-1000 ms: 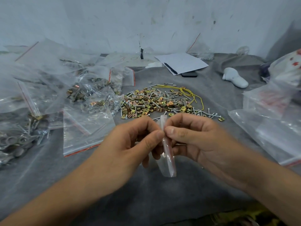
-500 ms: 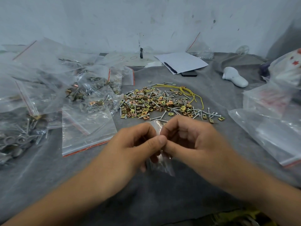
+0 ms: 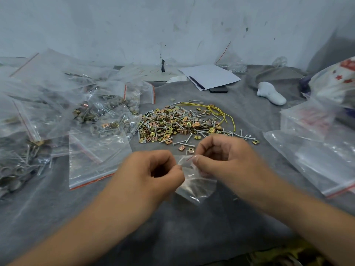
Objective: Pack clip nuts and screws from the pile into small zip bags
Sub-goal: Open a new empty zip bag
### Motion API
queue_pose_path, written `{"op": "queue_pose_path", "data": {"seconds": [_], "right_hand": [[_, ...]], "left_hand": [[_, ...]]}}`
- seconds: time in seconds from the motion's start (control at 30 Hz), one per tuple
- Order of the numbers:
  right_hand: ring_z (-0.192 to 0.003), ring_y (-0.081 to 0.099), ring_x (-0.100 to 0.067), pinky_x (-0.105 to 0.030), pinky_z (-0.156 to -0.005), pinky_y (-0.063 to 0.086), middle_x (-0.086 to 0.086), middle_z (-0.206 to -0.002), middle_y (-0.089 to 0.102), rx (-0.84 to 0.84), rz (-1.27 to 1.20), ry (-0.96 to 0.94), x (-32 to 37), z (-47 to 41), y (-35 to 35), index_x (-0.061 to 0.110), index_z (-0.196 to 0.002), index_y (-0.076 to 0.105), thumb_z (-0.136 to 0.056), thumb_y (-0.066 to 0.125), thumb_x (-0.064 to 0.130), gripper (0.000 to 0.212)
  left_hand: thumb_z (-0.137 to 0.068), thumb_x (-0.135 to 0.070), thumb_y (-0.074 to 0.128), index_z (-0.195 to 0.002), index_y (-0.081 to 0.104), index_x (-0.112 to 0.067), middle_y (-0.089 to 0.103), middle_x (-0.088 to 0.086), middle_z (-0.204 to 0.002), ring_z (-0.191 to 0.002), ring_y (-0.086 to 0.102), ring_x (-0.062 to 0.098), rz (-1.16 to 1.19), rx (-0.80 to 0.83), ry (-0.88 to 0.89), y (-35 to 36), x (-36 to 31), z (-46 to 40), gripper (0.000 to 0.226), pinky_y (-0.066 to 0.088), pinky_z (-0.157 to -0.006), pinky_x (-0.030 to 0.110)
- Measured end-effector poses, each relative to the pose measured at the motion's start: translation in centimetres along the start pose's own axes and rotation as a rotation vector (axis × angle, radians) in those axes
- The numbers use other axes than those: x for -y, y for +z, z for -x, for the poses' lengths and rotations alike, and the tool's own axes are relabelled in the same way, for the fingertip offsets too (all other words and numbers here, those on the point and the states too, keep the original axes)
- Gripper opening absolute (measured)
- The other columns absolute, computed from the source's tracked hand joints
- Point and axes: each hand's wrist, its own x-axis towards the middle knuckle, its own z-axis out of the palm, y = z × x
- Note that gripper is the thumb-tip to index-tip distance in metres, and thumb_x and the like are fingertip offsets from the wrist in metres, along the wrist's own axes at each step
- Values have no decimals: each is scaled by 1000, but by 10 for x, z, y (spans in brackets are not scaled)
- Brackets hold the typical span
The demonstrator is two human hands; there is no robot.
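Note:
A small clear zip bag (image 3: 194,185) with a red strip at its mouth hangs between my hands above the grey cloth. My left hand (image 3: 151,173) pinches the bag's mouth on its left side. My right hand (image 3: 221,158) pinches the mouth on the right, with thumb and forefinger. The mouth is pulled slightly apart. I cannot tell what is inside the bag. Just beyond my hands lies the pile of brass clip nuts and silver screws (image 3: 178,125), with a yellow cord (image 3: 217,112) on its far right side.
Filled zip bags (image 3: 96,114) are heaped at the left, with an empty bag (image 3: 94,160) in front of them. Large clear bags (image 3: 315,150) lie at the right. Paper with a pen (image 3: 209,76), a phone and a white object (image 3: 270,95) lie at the back.
My hands have moved apart and spread the bag's mouth. The bag, earlier rolled narrow between my fingers, now hangs wider and flatter.

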Motion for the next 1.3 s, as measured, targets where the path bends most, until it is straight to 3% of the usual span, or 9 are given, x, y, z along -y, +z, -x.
{"op": "queue_pose_path", "data": {"seconds": [0.1, 0.27, 0.6, 0.8, 0.93, 1.0, 1.07, 1.13, 1.3], "right_hand": [[-72, 66, -14, -30, -63, 57, 3, -83, 68, -5, 332, -165, 1, 7, 2, 27, -89, 62, -89, 75, 20, 15], [-70, 63, -10, -21, -57, 51, 9, -86, 66, -14, 322, -111, -6, 18, 22, 33, -91, 57, -79, 73, 53, 28], [-61, 69, -19, -55, -67, 61, -2, -74, 69, -248, 48, 206, -13, 5, 15, 20, -86, 61, -81, 84, 14, 24], [-78, 66, -11, -25, -63, 56, 9, -83, 65, -135, 361, -155, -4, 13, 16, 30, -92, 59, -78, 85, 16, 33], [-68, 68, -21, -48, -59, 59, 0, -78, 67, -115, 168, -145, 2, 16, 19, 23, -88, 64, -91, 77, 19, 14], [-64, 69, -29, -51, -53, 59, -4, -76, 68, -120, 116, -113, 5, 17, 14, 22, -87, 65, -91, 75, 13, 15], [-51, 65, -32, -43, -41, 56, -6, -72, 67, -93, -28, -65, 8, 18, 11, 16, -87, 64, -90, 74, 5, 15], [-45, 62, -26, -36, -38, 53, -11, -73, 66, -25, -163, -10, 10, 20, 11, 11, -92, 63, -91, 72, 1, 14], [-67, 72, -30, -49, -57, 61, -4, -78, 73, 51, -241, 31, 11, 18, 17, 12, -105, 64, -88, 77, 0, 24]], "left_hand": [[-89, -35, 69, -69, 58, -14, 56, 6, -56, -47, 42, 3, -111, -83, 40, 1, 1, 2, 31, 33, -47, 19], [-90, -35, 63, -69, 58, -13, 54, 0, -57, -47, 42, 2, -218, -147, 186, 0, -6, 4, 31, 33, -46, 19], [-87, -21, 68, -68, 52, -21, 52, -8, -65, -60, 54, 9, -372, -209, 399, 3, -15, 10, 25, 39, -53, 18], [-88, -23, 69, -70, 55, -22, 54, -9, -69, -64, 56, 8, -388, -246, 393, 2, -12, 9, 22, 40, -55, 18], [-92, -35, 72, -81, 61, -25, 58, -10, -87, -82, 59, 9, -370, -190, 450, -1, -15, 8, 19, 42, -68, 19], [-86, -49, 79, -102, 65, -23, 59, -9, -114, -111, 59, 14, -410, -125, 534, -7, -17, 5, 34, 44, -89, 21], [-74, -58, 86, -138, 55, -18, 47, -5, -145, -141, 44, 19, -533, 7, 583, -15, -14, 2, 81, 36, -114, 28], [-65, -62, 90, -156, 38, -17, 34, -9, -158, -152, 29, 15, -614, 77, 572, -17, -11, 1, 114, 25, -124, 32], [-64, -48, 95, -140, 55, -12, 52, -5, -145, -144, 43, 18, -517, 43, 618, -8, -13, 3, 93, 39, -116, 46]]}}
